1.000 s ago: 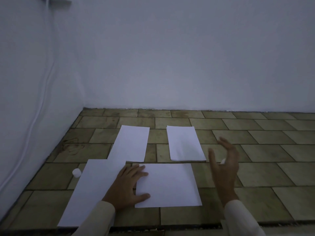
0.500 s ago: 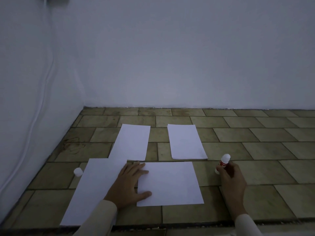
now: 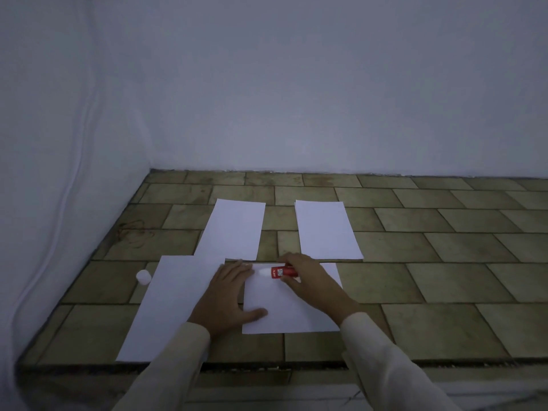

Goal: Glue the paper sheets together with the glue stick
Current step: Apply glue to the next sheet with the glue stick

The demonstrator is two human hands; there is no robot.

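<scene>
Gluing is being started: glue stick (image 3: 280, 272) is pinched by right hand (image 3: 307, 278), sheet (image 3: 290, 310) is pressed under spread left hand (image 3: 228, 295); steady rubbing is needed.

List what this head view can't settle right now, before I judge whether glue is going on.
Glue stick tip: head view, small and dim; contact with the near sheet cannot be told.
Any glue on that sheet: head view, white on white, dim.
Sheet's left edge: partly covered by the left hand.
Glue stick's rear end: hidden in the right hand.
Label text: too small.
</scene>
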